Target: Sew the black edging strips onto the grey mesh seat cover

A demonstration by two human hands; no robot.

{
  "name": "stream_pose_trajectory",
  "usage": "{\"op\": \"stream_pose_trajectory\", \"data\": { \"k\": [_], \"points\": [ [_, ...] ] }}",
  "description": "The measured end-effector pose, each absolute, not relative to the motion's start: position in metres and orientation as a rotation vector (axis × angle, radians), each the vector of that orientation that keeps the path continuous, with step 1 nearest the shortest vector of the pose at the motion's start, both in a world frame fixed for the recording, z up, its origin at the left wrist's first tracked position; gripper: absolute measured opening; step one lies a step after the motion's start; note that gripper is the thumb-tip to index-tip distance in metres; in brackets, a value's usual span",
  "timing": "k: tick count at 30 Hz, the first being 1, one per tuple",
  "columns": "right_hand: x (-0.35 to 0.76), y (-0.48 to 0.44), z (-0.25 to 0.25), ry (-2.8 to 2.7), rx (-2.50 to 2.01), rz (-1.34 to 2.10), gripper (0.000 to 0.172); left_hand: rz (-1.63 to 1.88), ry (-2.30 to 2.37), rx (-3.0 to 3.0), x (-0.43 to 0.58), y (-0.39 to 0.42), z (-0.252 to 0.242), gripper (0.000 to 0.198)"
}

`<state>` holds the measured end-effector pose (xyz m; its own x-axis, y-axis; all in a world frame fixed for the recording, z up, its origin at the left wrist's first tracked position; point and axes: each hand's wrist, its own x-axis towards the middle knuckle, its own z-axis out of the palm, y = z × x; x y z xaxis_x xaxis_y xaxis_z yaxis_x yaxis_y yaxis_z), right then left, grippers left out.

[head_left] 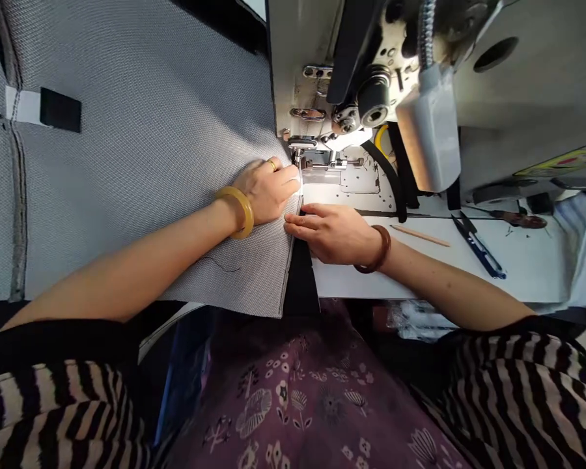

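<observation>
Apron (322, 397), purple with pale flowers, lies nearest, between the striped sleeves (63, 417). Beyond it, the gray fabric panel (127, 156) spreads over the table's left part, its near corner jutting past the front edge of the table (351, 283); lying out like this, the table probably carries most of its weight. A black strip (303, 280) shows beneath the panel's right edge.

Right of that, the thread snips (479, 247) and a pencil (420, 235) lie apart from the cloth, seemingly within easy reach. The right hand (336, 234) sets straightened fingers on the panel's edge, likely steadying its line; whether the thumb pinches from below cannot be told. Slightly farther, the left hand (268, 192) presses on the panel with bent fingers close to the presser foot (297, 156), apparently to hold the cloth flat there; whether it grips a fold is hidden.

Farther back, a lamp (430, 130) on the sewing machine (517, 98) hangs over the bed, presumably angled to light the needle area.
</observation>
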<state>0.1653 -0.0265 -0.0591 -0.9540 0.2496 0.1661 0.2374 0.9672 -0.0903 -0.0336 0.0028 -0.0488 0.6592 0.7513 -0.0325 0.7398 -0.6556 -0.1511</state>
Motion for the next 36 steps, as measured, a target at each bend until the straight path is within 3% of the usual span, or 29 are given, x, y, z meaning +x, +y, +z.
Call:
{"op": "stream_pose_trajectory", "data": {
  "k": [4,9,17,24,36],
  "points": [
    [0.165,-0.026,-0.051,-2.994,-0.374,0.257,0.031,0.11,-1.191,-2.714,-0.032,-0.006,-0.041,0.03],
    [0.157,-0.035,-0.065,-2.964,-0.419,0.074,0.035,0.223,-1.378,-2.732,-0.029,-0.014,-0.033,0.029],
    [0.155,-0.038,-0.074,-2.876,-0.55,0.095,0.034,-0.155,-1.46,-2.693,-0.031,-0.022,-0.05,0.028],
    [0.157,-0.039,-0.073,-2.818,-0.595,0.152,0.027,-0.179,-1.322,-2.705,-0.03,-0.013,-0.051,0.027],
    [0.156,-0.029,-0.074,-2.82,-0.67,-0.142,0.028,-0.148,-1.322,-2.643,-0.029,0.004,-0.06,0.029]
  ]
}}
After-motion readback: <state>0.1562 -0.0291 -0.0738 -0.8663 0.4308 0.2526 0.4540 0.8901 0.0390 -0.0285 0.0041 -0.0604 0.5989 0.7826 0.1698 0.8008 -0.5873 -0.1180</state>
